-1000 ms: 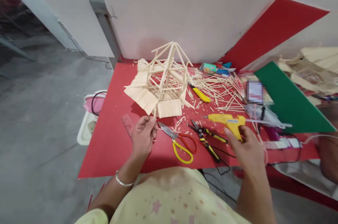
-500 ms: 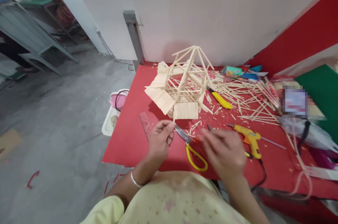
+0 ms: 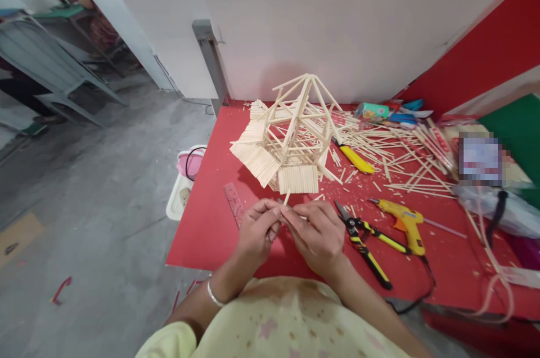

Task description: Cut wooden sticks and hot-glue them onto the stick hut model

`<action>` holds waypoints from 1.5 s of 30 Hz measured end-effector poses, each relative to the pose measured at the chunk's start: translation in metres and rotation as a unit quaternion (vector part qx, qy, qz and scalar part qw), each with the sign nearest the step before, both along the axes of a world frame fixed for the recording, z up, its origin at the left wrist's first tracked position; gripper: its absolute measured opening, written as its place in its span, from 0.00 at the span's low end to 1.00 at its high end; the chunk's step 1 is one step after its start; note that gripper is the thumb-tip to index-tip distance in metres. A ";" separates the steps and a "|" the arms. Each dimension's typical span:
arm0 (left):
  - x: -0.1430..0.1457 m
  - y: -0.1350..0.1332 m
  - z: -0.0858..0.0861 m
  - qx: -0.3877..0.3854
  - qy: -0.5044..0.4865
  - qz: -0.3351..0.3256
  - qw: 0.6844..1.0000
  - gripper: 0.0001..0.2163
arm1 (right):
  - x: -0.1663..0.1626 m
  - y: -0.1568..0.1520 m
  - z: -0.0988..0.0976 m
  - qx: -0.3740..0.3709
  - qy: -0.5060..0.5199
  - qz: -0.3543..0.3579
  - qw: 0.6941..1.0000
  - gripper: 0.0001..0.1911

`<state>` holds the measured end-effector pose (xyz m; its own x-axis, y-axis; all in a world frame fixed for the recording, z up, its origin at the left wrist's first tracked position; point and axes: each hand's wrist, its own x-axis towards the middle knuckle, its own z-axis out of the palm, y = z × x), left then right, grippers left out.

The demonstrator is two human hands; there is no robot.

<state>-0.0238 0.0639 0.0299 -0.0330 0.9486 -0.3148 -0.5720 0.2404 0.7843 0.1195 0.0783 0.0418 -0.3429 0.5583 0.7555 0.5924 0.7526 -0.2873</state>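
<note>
In the head view, my left hand [image 3: 258, 228] pinches a short wooden stick [image 3: 287, 197] that points up and away from me. My right hand [image 3: 318, 229] meets it, thumb and fingertips closed on the stick's near end. Just beyond the fingertips stands a model built of wooden sticks [image 3: 297, 127], with an open pointed frame and slatted panels [image 3: 298, 179] around its base. Yellow-handled scissors seen earlier are now hidden behind my right hand. Black-and-yellow pruning shears [image 3: 358, 234] lie to the right of that hand.
On the red table [image 3: 202, 234] lie a pink ruler [image 3: 233, 203], a yellow-handled cutter [image 3: 356, 159], a yellow glue gun [image 3: 403, 223] with its cord, and many loose sticks [image 3: 388, 150]. Plastic bags and packets are at the right. A white wall [image 3: 316, 20] rises behind.
My right hand has moved left from above the shears to my left hand, joining it at the stick. It now covers the scissors, and the shears are uncovered.
</note>
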 end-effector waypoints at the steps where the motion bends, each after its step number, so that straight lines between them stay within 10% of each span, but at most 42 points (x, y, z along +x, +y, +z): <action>1: -0.001 0.000 0.000 0.003 0.007 0.000 1.000 0.10 | -0.001 0.000 -0.001 0.004 0.001 -0.002 1.000 0.16; 21: 0.003 0.025 -0.017 0.013 0.028 0.078 0.996 0.12 | -0.018 0.011 -0.035 0.059 0.058 -0.128 0.988 0.13; 45: -0.003 0.033 -0.024 -0.011 0.042 0.095 0.995 0.17 | -0.028 0.014 -0.054 0.012 0.071 -0.106 0.992 0.11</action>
<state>-0.0268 0.0965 0.0064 -0.2373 0.9159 -0.3237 -0.5408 0.1522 0.8273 0.0910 0.0924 -0.0122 -0.1091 0.5880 0.8014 0.6923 0.6235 -0.3632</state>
